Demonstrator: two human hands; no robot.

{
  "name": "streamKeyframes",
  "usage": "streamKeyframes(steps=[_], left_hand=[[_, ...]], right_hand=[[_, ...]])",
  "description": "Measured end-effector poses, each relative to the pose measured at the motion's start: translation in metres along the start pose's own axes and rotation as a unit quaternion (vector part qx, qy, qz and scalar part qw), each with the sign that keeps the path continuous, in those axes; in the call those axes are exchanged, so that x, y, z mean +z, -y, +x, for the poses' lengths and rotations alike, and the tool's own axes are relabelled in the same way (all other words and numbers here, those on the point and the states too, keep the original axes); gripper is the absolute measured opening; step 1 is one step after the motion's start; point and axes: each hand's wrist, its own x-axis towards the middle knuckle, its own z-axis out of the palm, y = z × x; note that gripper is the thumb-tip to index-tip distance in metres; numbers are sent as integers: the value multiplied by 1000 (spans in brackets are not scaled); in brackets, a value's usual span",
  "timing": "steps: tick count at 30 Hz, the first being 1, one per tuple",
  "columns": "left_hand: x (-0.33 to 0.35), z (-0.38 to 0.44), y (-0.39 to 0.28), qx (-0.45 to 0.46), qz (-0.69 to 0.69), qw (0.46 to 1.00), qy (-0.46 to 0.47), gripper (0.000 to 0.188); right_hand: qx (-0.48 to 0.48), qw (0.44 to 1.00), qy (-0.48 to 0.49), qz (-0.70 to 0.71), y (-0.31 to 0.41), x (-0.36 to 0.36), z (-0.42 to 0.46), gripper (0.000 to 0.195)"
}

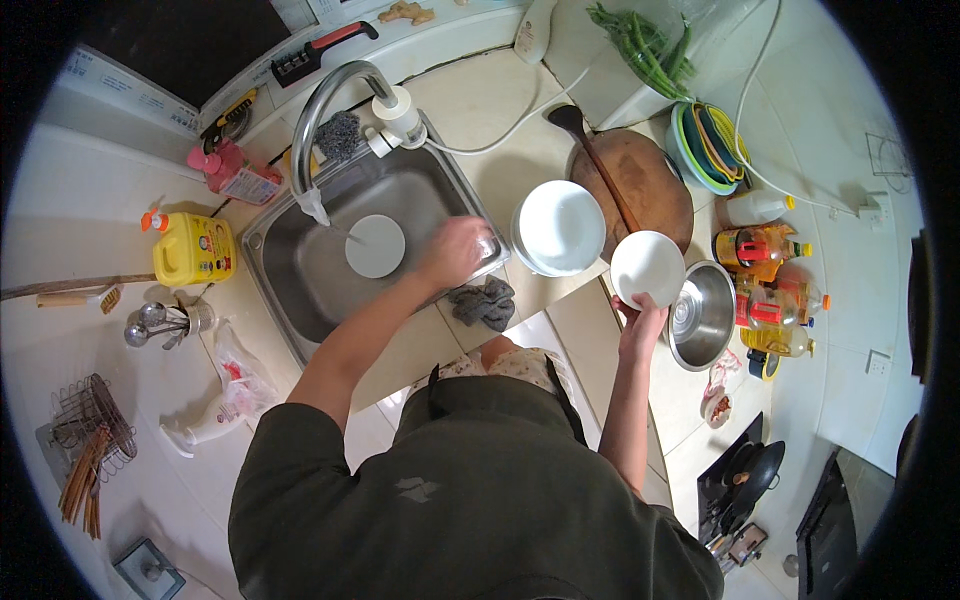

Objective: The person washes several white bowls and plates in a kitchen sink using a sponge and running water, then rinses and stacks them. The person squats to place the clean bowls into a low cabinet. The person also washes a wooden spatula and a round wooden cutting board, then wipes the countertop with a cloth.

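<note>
My right hand [642, 324] grips a small white bowl [647, 268] by its near rim, beside a stainless steel basin [702, 315]. The bowl's inside faces up. Blurred, my left hand [457, 251] is over the right side of the stainless steel sink [307, 289]; whether it holds anything cannot be made out. A white dish [375, 246] lies in the sink, with a thin stream of water falling on it from the curved faucet [304, 135]. Between my hands, a stack of white bowls [561, 229] stands on the counter.
A grey cloth [484, 302] lies at the sink's front edge. Behind the held bowl are a round wooden cutting board [652, 184] and a long-handled spatula [592, 161]. Oil bottles [772, 307] line the right wall. A yellow jug [195, 249] stands left of the sink.
</note>
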Motion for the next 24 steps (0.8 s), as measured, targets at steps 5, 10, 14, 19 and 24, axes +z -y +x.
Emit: streamKeyframes(steps=[5, 10, 14, 19, 24], left_hand=[[9, -119, 111, -350, 183, 916, 68, 47], [30, -172, 157, -324, 260, 869, 270, 35], [39, -174, 146, -238, 231, 912, 242, 18], [9, -137, 115, -387, 83, 918, -9, 32], [0, -107, 119, -473, -174, 799, -328, 49]], right_hand=[[11, 1000, 0, -20, -4, -1, -2, 48], [18, 999, 5, -51, -5, 6, -9, 49], [5, 997, -3, -80, -4, 7, -14, 49], [23, 997, 28, -68, -11, 9, -11, 46], [25, 995, 67, -66, -13, 27, -13, 45]])
